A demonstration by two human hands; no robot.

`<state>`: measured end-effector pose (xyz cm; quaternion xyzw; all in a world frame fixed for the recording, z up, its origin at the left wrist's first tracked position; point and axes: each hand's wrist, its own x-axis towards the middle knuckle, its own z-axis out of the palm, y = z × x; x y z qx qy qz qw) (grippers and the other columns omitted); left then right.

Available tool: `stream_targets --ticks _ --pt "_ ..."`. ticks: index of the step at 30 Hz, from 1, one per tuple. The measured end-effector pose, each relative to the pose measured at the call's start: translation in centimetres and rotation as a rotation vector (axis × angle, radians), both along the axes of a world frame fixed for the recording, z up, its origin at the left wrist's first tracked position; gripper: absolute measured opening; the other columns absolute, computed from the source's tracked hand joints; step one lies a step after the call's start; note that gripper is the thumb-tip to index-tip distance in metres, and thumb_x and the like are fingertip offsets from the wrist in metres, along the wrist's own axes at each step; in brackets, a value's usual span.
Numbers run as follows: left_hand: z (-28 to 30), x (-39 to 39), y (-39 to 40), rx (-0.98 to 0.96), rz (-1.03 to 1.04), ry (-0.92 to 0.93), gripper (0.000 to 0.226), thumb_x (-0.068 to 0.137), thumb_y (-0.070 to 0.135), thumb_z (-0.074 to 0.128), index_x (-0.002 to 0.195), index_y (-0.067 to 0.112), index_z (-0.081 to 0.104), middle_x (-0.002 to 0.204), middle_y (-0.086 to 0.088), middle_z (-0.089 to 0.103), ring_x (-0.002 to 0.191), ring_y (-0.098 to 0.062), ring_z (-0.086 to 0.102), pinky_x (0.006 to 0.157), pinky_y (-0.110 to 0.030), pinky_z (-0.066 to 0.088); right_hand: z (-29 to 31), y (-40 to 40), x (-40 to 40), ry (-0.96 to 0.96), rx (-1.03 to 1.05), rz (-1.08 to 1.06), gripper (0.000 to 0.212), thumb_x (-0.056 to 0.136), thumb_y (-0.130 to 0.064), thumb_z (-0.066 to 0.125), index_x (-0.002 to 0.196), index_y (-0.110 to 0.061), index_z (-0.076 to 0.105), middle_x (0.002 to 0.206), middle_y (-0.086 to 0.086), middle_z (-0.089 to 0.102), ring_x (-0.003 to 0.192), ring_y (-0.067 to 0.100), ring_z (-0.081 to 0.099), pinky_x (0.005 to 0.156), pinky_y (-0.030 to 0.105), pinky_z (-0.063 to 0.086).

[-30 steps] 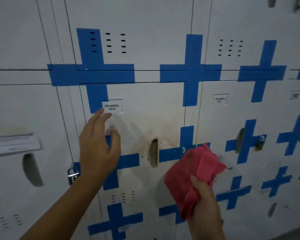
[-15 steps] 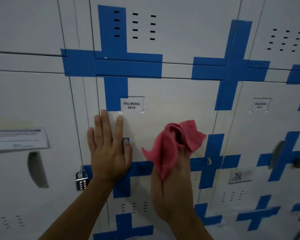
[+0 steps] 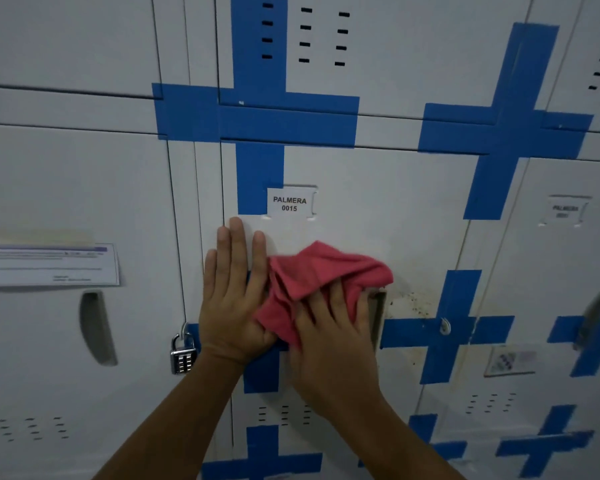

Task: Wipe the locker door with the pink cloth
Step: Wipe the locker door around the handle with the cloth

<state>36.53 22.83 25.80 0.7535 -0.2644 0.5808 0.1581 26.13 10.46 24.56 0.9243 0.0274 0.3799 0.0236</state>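
Hands are working side by side on a grey locker door (image 3: 354, 209) labelled "PALMERA 0015" in the head camera's single view. The left hand (image 3: 232, 292) is lying flat and unclenched against the metal, fingers pointing to twelve o'clock, grasping nothing and apparently bracing the panel. The right hand (image 3: 329, 334) is pressing the pink cloth (image 3: 319, 271) onto the door, its fingers spread over the lower folds rather than clenched round them; the bulk of the fabric is bunching out from the fingertips toward twelve and one o'clock, while a flap is trailing toward nine o'clock until it is touching the left hand's thumb side.

The cloth is sitting at the middle of the door, below the name label (image 3: 290, 202) and just beside the recessed handle (image 3: 378, 317), which is showing at three o'clock from the right hand. Brown specks and a yellowish stain (image 3: 409, 303) are marking the paint farther toward three o'clock, beyond the handle and not yet under the cloth.

Judging from this, the stroke would be going best with the palm staying flat, pressure even, and the wad travelling toward three o'clock over the handle's edge to reach that grime, without snagging on the small hasp (image 3: 444, 327). A padlock (image 3: 183, 355) is hanging at eight o'clock from the left hand.
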Motion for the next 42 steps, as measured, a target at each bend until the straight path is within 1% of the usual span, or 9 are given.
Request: stream_targets --ticks 3,9,13,16,18,22,31,37,42 --pt "-0.4 0.6 1.2 0.095 -0.038 -0.045 0.082 0.092 0.048 0.044 0.153 0.000 0.017 0.164 -0.018 -0.002 0.152 -0.037 0.005 0.125 -0.047 0.006 -1.1 -1.8 -0.9 0.090 -0.112 -0.028 0.067 0.088 -0.044 0.047 0.151 -0.027 0.037 0.155 0.004 0.040 0.147 0.032 0.026 0.119 0.057 0.008" --pt "-0.1 0.2 1.4 0.116 -0.025 -0.046 0.076 0.086 0.028 0.037 0.153 -0.001 0.015 0.164 -0.018 -0.004 0.152 -0.038 0.004 0.125 -0.048 0.005 4.6 -2.9 -0.5 -0.092 0.065 -0.136 0.076 0.092 -0.043 0.034 0.160 -0.029 0.005 0.165 0.006 0.017 0.151 0.033 0.000 0.119 0.057 -0.003" --pt "-0.2 0.0 1.4 0.110 0.011 0.035 0.078 0.091 0.039 0.033 0.156 0.005 0.005 0.165 -0.015 -0.006 0.153 -0.031 -0.001 0.126 -0.042 -0.001 4.6 -0.3 0.1 -0.068 0.063 -0.061 0.075 0.096 -0.046 0.035 0.160 -0.026 0.000 0.166 0.008 0.006 0.151 0.039 -0.003 0.119 0.062 0.002" --pt "0.0 -0.7 1.4 0.094 0.011 0.075 0.089 0.089 0.058 0.039 0.154 0.002 0.017 0.164 -0.018 0.005 0.153 -0.031 0.003 0.125 -0.044 0.002 2.3 -0.5 -0.9 0.053 -0.083 0.056 0.072 0.095 -0.041 0.044 0.159 -0.027 0.016 0.165 0.007 0.018 0.152 0.034 0.004 0.118 0.062 0.014" --pt "0.3 -1.9 1.3 0.036 -0.009 0.095 0.081 0.090 0.049 0.043 0.153 0.001 0.023 0.163 -0.021 0.011 0.153 -0.033 0.007 0.124 -0.047 0.005 2.8 -2.9 -1.6 0.086 -0.116 0.037 0.069 0.094 -0.042 0.041 0.158 -0.030 0.017 0.164 0.006 0.020 0.153 0.031 0.005 0.120 0.060 0.010" --pt "4.0 -5.2 -1.6 0.025 -0.091 0.072 0.069 0.086 0.026 0.042 0.150 0.004 0.033 0.163 -0.020 0.016 0.152 -0.032 0.013 0.122 -0.050 0.009 5.7 -8.0 -2.9 -0.011 0.149 -0.117 0.070 0.098 -0.048 0.026 0.160 -0.025 0.002 0.166 0.010 0.011 0.152 0.035 0.001 0.121 0.059 0.011" --pt "8.2 -1.5 -3.8 0.231 0.089 -0.075 0.067 0.098 0.035 0.032 0.158 0.013 0.013 0.164 -0.018 0.010 0.153 -0.032 0.005 0.124 -0.047 -0.005 7.1 -6.6 -2.1 -0.097 0.521 -0.131 0.081 0.101 -0.038 0.035 0.153 -0.028 -0.026 0.166 0.006 -0.008 0.151 0.032 -0.015 0.122 0.055 0.000" --pt "8.0 -1.1 -3.8 0.220 0.084 -0.118 0.076 0.099 0.056 0.036 0.157 0.011 0.019 0.163 -0.019 0.011 0.152 -0.032 0.007 0.124 -0.047 -0.002 2.6 -3.2 -1.5 -0.082 0.250 0.062 0.065 0.096 -0.032 0.044 0.157 -0.018 0.025 0.163 0.009 0.024 0.153 0.029 0.005 0.122 0.057 0.011" --pt "8.0 -1.4 -3.9 0.198 0.058 -0.108 0.073 0.092 0.027 0.039 0.158 0.012 0.013 0.164 -0.018 0.009 0.153 -0.035 0.007 0.124 -0.049 0.000 4.4 -9.0 -2.4 -0.138 0.433 -0.141 0.080 0.097 -0.035 0.037 0.157 -0.027 -0.015 0.167 0.005 0.002 0.153 0.028 -0.008 0.121 0.059 0.011"
